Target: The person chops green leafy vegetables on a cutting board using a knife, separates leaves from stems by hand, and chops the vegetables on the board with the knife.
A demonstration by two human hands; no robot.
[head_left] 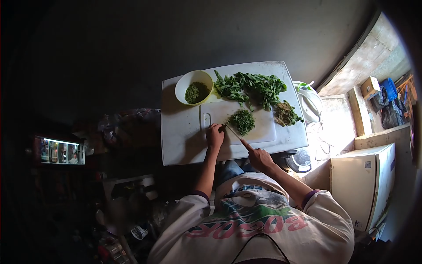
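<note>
My right hand (pixel 261 159) is wrapped around the handle of a knife (pixel 234 132), whose blade slants up and left over the white cutting board (pixel 266 132). At the blade's far end is my left hand (pixel 215 136), its fingers closed and curled on the board's left side. Whatever is between those fingers is hidden. Just beyond the blade lies a heap of chopped green leaves (pixel 242 122). Whole leafy stems (pixel 259 87) spread behind the board, and a clump of wilted, brownish leaves (pixel 285 114) sits at its right edge.
A yellowish bowl (pixel 179 92) with chopped greens stands at the back left of the white table (pixel 180 145). Right of the table are a white lidded container (pixel 310 105) and a dark round appliance (pixel 301 160). A white fridge-like cabinet (pixel 354 185) stands at the lower right.
</note>
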